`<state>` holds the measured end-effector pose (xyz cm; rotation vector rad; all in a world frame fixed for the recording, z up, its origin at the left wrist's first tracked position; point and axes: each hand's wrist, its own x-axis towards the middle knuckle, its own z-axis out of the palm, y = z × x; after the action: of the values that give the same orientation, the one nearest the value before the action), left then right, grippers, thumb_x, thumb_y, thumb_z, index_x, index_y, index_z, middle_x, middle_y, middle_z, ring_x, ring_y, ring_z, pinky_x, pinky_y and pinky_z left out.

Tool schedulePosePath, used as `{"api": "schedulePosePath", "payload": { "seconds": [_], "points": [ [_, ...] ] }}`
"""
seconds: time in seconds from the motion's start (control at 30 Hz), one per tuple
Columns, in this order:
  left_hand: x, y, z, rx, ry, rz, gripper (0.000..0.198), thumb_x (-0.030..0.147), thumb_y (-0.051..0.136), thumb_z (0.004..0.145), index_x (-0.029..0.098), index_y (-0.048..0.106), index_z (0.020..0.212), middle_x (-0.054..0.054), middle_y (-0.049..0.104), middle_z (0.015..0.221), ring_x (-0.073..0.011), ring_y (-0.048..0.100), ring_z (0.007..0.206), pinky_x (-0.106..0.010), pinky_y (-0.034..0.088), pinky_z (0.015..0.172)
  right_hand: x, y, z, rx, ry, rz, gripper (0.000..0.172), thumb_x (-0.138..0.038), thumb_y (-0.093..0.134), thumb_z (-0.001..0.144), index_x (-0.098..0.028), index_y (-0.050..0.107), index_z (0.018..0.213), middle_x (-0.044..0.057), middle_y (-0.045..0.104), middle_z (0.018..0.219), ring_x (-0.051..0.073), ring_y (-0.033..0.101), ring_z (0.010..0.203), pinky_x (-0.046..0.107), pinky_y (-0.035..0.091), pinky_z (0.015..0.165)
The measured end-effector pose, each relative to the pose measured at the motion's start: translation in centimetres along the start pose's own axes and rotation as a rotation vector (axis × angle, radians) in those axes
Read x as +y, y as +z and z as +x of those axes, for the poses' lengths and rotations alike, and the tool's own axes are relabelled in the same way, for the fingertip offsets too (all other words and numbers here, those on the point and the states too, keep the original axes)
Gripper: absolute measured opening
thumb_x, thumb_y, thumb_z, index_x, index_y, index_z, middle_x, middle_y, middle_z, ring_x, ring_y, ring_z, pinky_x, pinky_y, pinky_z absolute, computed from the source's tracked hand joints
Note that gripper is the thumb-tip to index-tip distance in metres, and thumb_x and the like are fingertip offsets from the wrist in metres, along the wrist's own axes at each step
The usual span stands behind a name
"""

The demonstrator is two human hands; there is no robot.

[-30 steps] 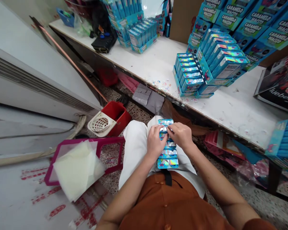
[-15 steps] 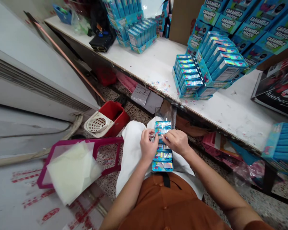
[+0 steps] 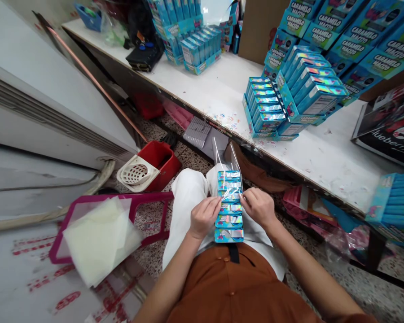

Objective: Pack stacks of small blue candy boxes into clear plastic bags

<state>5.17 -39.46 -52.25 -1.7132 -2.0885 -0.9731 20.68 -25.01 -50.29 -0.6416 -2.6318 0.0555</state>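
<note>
On my lap lies a row of several small blue candy boxes [image 3: 229, 220], their ends facing up. A clear plastic bag [image 3: 226, 157] covers the far part of the row, and its loose end stands up beyond the boxes. My left hand [image 3: 205, 217] pinches the bag's edge at the left side of the row, fingertips closed. On the right side, my right hand [image 3: 258, 206] pinches the opposite edge against the boxes. The nearest boxes, by my waist, appear outside the plastic.
A white table [image 3: 202, 94] runs across in front, bearing a filled blue display tray [image 3: 264, 107] and stacked blue cartons [image 3: 350, 49]. Left of my knees are a red mop bucket [image 3: 161, 163] and a magenta stool [image 3: 59, 237] with translucent sheets [image 3: 103, 242].
My hands have moved apart to either side of the row. The plastic is now spread wider over the boxes, and its far end stands taller and more open.
</note>
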Motion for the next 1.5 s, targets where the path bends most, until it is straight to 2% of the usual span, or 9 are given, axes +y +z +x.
{"api": "schedulePosePath", "payload": {
  "seconds": [0.1, 0.27, 0.47, 0.6, 0.83, 1.03, 1.23, 1.5],
  "points": [
    [1.1, -0.9, -0.5, 0.003, 0.006, -0.012, 0.022, 0.013, 0.063, 0.081, 0.018, 0.065, 0.102, -0.003, 0.073, 0.089, -0.0147, 0.069, 0.077, -0.026, 0.056, 0.072, -0.1, -0.6, -1.0, -0.005, -0.057, 0.006, 0.022, -0.025, 0.053, 0.09, -0.019, 0.054, 0.069, 0.001, 0.057, 0.065, 0.014, 0.049, 0.064, 0.029, 0.033, 0.062],
    [2.1, -2.1, -1.5, 0.016, 0.036, -0.02, 0.022, 0.012, 0.067, 0.077, 0.019, 0.065, 0.098, -0.001, 0.073, 0.084, -0.0133, 0.068, 0.071, -0.025, 0.055, 0.069, -1.1, -1.7, -3.3, 0.031, -0.162, 0.128, 0.018, -0.02, 0.058, 0.087, -0.019, 0.053, 0.07, 0.001, 0.058, 0.065, 0.014, 0.05, 0.065, 0.029, 0.035, 0.063],
    [3.0, -4.6, -1.9, -0.051, 0.099, -0.038, 0.026, 0.013, 0.066, 0.079, 0.02, 0.064, 0.104, -0.002, 0.074, 0.089, -0.0145, 0.07, 0.076, -0.027, 0.057, 0.072, -2.0, -2.8, -5.1, 0.033, -0.185, 0.186, 0.015, -0.017, 0.061, 0.085, -0.02, 0.055, 0.071, 0.0, 0.057, 0.062, 0.013, 0.048, 0.061, 0.03, 0.036, 0.061],
    [3.9, -6.3, -3.0, -0.076, 0.11, -0.079, 0.031, 0.011, 0.069, 0.076, 0.019, 0.063, 0.105, -0.002, 0.074, 0.089, -0.0151, 0.07, 0.078, -0.026, 0.057, 0.074, -2.7, -3.8, -6.5, 0.001, -0.23, 0.222, 0.016, -0.018, 0.063, 0.083, -0.021, 0.055, 0.069, 0.0, 0.056, 0.061, 0.014, 0.046, 0.061, 0.03, 0.035, 0.06],
    [4.2, -6.2, -5.0, -0.145, 0.13, -0.05, 0.025, 0.012, 0.067, 0.078, 0.019, 0.064, 0.102, -0.002, 0.074, 0.085, -0.0152, 0.07, 0.074, -0.027, 0.058, 0.07, -3.7, -4.1, -8.3, -0.064, -0.203, 0.223, 0.023, -0.018, 0.061, 0.084, -0.02, 0.052, 0.063, -0.001, 0.052, 0.058, 0.013, 0.043, 0.059, 0.03, 0.033, 0.058],
    [4.5, -7.4, -5.2, -0.167, 0.174, -0.107, 0.029, 0.012, 0.069, 0.076, 0.019, 0.063, 0.104, -0.002, 0.074, 0.086, -0.0147, 0.07, 0.074, -0.025, 0.058, 0.07, -3.6, -5.0, -8.7, -0.092, -0.27, 0.213, 0.024, -0.019, 0.062, 0.084, -0.021, 0.05, 0.063, -0.002, 0.051, 0.057, 0.012, 0.042, 0.057, 0.03, 0.031, 0.057],
    [4.9, -7.5, -5.1, -0.167, 0.129, -0.126, 0.027, 0.014, 0.067, 0.078, 0.022, 0.064, 0.104, -0.001, 0.073, 0.082, -0.0144, 0.07, 0.073, -0.025, 0.058, 0.073, -3.4, -5.1, -9.4, -0.032, -0.25, 0.221, 0.025, -0.019, 0.063, 0.084, -0.021, 0.05, 0.062, -0.003, 0.05, 0.056, 0.011, 0.043, 0.056, 0.029, 0.031, 0.056],
    [5.5, -8.1, -5.5, -0.211, 0.239, -0.133, 0.021, 0.016, 0.064, 0.081, 0.022, 0.063, 0.102, -0.001, 0.074, 0.086, -0.014, 0.07, 0.074, -0.025, 0.058, 0.071, -3.2, -5.9, -11.1, -0.068, -0.31, 0.189, 0.026, -0.021, 0.061, 0.086, -0.022, 0.05, 0.063, -0.003, 0.051, 0.056, 0.011, 0.042, 0.056, 0.029, 0.031, 0.056]
  ]
}}
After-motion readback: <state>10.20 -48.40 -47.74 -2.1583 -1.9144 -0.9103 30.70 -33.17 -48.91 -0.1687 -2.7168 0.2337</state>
